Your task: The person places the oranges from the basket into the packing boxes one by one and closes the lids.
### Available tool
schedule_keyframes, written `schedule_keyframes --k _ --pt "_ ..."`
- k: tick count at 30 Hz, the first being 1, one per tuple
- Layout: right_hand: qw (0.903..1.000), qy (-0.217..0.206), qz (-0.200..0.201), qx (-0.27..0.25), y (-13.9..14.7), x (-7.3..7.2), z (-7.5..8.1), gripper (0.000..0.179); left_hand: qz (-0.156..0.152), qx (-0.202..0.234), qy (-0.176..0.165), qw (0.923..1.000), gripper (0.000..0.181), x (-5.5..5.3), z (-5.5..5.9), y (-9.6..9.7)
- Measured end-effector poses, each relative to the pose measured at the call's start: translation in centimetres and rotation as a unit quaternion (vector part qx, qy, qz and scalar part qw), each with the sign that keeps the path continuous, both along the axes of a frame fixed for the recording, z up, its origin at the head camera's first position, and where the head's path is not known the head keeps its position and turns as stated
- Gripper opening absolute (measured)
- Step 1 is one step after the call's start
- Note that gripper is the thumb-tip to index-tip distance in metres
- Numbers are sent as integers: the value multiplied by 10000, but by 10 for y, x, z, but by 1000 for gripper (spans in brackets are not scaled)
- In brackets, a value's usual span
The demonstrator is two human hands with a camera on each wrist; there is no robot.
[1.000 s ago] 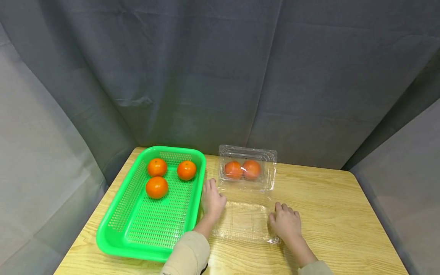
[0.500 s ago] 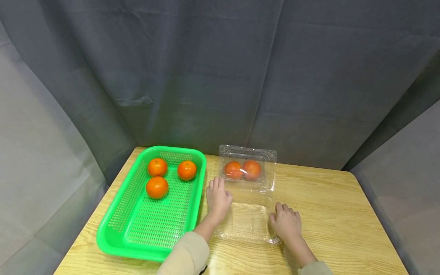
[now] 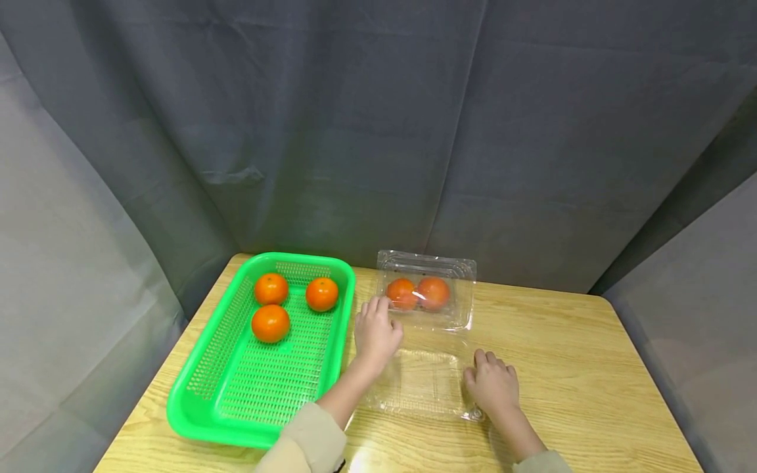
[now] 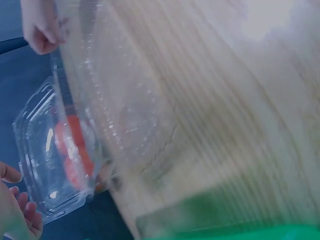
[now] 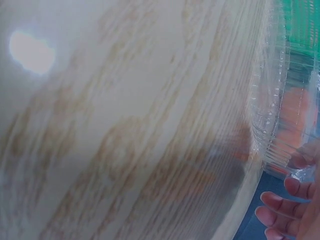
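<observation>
A clear plastic clamshell box [image 3: 428, 384] lies spread out on the table, its two halves front and back. Two oranges [image 3: 434, 293] sit together in the back half. My left hand [image 3: 377, 336] is at the left side of the box, fingertips close to the lower left corner of the back half. In the left wrist view its fingers [image 4: 31, 212] are loosely bent, with a gap before the plastic. At the front half's right edge rests my right hand [image 3: 493, 384]; its fingers [image 5: 280, 207] are relaxed and the thumb lies against the plastic. Neither hand grips an orange.
A green plastic basket [image 3: 215, 430] with a perforated bottom stands left of the box. Inside it, towards the back, are three oranges [image 3: 270, 323]. Dark grey cloth [image 3: 378, 131] hangs behind the wooden table [image 3: 591, 381].
My left hand has moved right and away from me, from beside the basket's edge to the back half's lower left corner. My right hand, the box and the oranges stay put.
</observation>
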State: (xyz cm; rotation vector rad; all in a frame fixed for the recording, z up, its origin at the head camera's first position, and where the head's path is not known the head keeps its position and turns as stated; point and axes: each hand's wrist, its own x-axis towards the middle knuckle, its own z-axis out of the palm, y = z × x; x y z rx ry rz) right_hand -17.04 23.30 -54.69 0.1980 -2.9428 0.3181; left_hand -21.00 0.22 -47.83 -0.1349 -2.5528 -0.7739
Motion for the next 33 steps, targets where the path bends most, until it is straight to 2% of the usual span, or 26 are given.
schedule_keyframes --k 4,8,13,18,21,27,33 --pt "10000 -36 -34 3 0 0 0 20 -133 55 8 9999 23 3 10 -8" --pt "9999 -72 -85 6 1 0 -1 19 -141 223 196 9995 22 4 14 -18" --pt "9999 -100 -96 -4 1 -1 -1 20 13 336 394 9987 21 6 17 -34" --pt "9998 -176 -84 -38 1 -1 -2 17 144 389 419 9983 20 7 20 -53" --pt "9998 -188 -76 -41 1 -1 -2 16 253 403 279 9985 21 6 20 -67" --pt "9997 -228 -106 -42 0 -1 -1 17 550 552 -274 9966 24 4 18 -97" --pt "9996 -244 -104 -73 0 -1 0 18 880 168 -863 9922 32 0 14 -126"
